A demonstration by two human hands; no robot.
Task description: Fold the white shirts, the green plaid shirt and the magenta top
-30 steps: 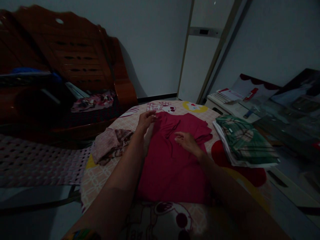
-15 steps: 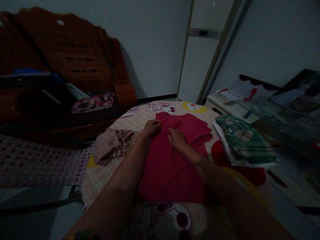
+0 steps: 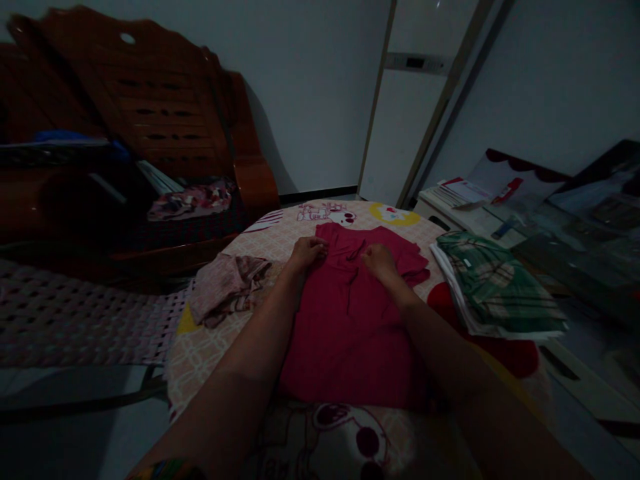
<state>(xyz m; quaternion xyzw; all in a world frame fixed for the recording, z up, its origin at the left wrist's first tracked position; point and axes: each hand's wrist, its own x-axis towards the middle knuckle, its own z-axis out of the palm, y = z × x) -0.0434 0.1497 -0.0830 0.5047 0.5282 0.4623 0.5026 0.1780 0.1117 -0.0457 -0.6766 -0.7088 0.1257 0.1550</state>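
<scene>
A dark pink garment [image 3: 350, 327] lies spread flat on a round table covered with a patterned cloth [image 3: 210, 347]. My left hand [image 3: 307, 252] rests curled on the garment's upper left part, fingers pinched on the fabric. My right hand [image 3: 380, 260] sits on the upper right part, fingers closed on the cloth near a thin cord at the neckline. Both forearms reach across the garment from the near edge.
A crumpled pale pink cloth [image 3: 225, 287] lies on the table's left side. A folded green checked stack [image 3: 495, 287] sits on the right. A wooden bench [image 3: 150, 133] with clutter stands behind left, a low shelf with papers [image 3: 465, 197] at right.
My right hand has slid from the garment's middle to its upper right part. My left hand has drawn in slightly and closed on the fabric. The view shifted a little.
</scene>
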